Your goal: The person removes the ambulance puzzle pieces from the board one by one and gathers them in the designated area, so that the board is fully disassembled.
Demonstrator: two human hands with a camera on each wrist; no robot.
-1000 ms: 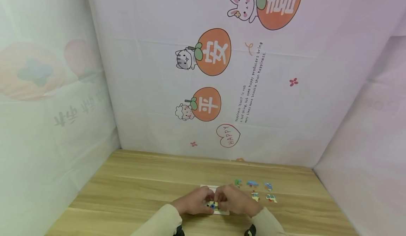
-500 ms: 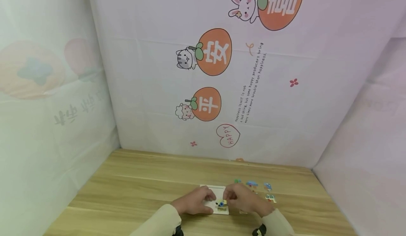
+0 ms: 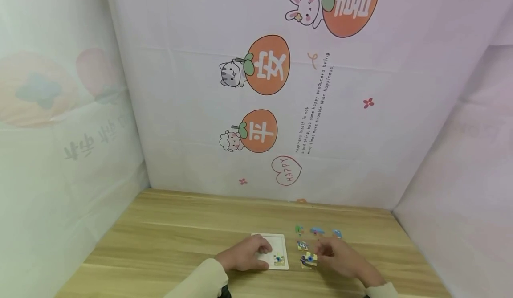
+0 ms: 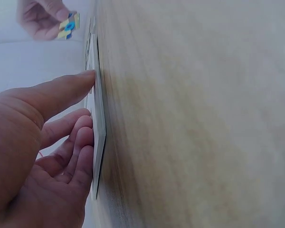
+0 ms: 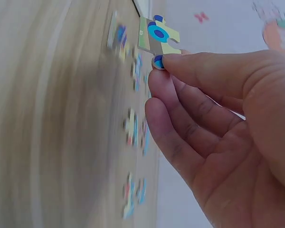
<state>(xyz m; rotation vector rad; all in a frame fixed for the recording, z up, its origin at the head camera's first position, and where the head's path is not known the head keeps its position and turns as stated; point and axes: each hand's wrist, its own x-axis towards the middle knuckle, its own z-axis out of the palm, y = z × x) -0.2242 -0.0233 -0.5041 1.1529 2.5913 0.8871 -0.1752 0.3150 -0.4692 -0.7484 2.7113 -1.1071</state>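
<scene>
My right hand [image 3: 340, 257] pinches a jigsaw puzzle piece [image 5: 160, 35] between thumb and index finger. This piece is yellow and grey with a blue ring, and it is held up above the table, right of the white puzzle tray [image 3: 286, 249]. The left hand [image 3: 247, 253] rests on the tray's left part, thumb and fingertips touching it and the fingers loosely bent. In the tray's near right corner lies another puzzle piece [image 3: 279, 259], yellowish with a blue spot. Beneath the held piece, a loose piece [image 3: 305, 266] on the table is partly hidden.
Right of the tray, several loose puzzle pieces lie on the wooden table [image 3: 180, 231], among them a green one [image 3: 299, 230], a blue one [image 3: 317, 230] and a yellow-blue one [image 3: 302, 245]. My right hand covers part of that group. White printed cloth walls [image 3: 192, 111] surround the table.
The right hand has moved right from over the tray to above the loose pieces, carrying the puzzle piece with it. The left hand has stayed on the tray.
</scene>
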